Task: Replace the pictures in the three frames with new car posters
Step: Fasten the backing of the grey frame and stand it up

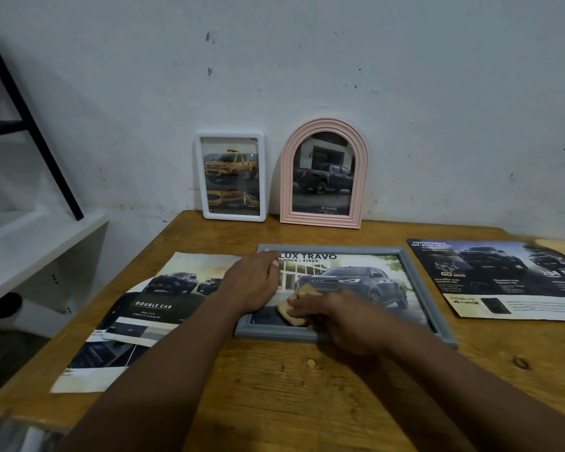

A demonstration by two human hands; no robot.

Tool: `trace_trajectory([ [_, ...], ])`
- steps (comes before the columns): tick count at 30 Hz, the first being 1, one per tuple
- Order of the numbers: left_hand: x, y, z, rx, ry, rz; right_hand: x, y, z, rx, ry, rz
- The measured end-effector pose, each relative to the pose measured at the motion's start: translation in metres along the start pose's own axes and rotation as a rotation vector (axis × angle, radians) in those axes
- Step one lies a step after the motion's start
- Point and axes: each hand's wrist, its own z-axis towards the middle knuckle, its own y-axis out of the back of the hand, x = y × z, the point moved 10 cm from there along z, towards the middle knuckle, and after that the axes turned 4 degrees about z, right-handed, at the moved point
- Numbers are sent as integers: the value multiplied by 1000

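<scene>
The grey frame (274, 332) is lying flat on the table (274, 396); I think it's light and breakable. My left hand (252, 283) is pressing flat on its nine o'clock rim, my right hand (340, 316) pinching maybe a sponge (291, 309).

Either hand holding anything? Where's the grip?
Right hand grips the tan cloth by its right end, on the glass of the grey frame. Left hand presses the frame.
</scene>
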Motion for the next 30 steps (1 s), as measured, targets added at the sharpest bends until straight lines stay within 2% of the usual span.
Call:
trace_trajectory([
  [3,0,-3,0,21,6,41,-33,11,-25,-12,-152,-66],
  [6,-3,-8,0,42,-29,56,-60,20,-56,-112,-329,-66],
  [9,-2,-12,-2,63,-35,34,-57,21,-76,-300,-477,-94],
  [12,-6,-7,-5,58,-9,13,-33,9,-68,-391,-572,-153],
  [14,-10,-5,-6,53,0,12,-8,2,-54,-434,-525,-137],
  [19,-6,-4,-5,24,19,-71,47,0,-18,-525,-210,36],
  [23,-3,0,-3,-14,41,-152,63,-11,12,-347,-19,126],
  [27,4,-2,-1,15,74,-205,52,-10,9,-227,79,188],
  [30,0,-1,-1,-14,34,-143,38,-2,-6,-151,95,161],
])
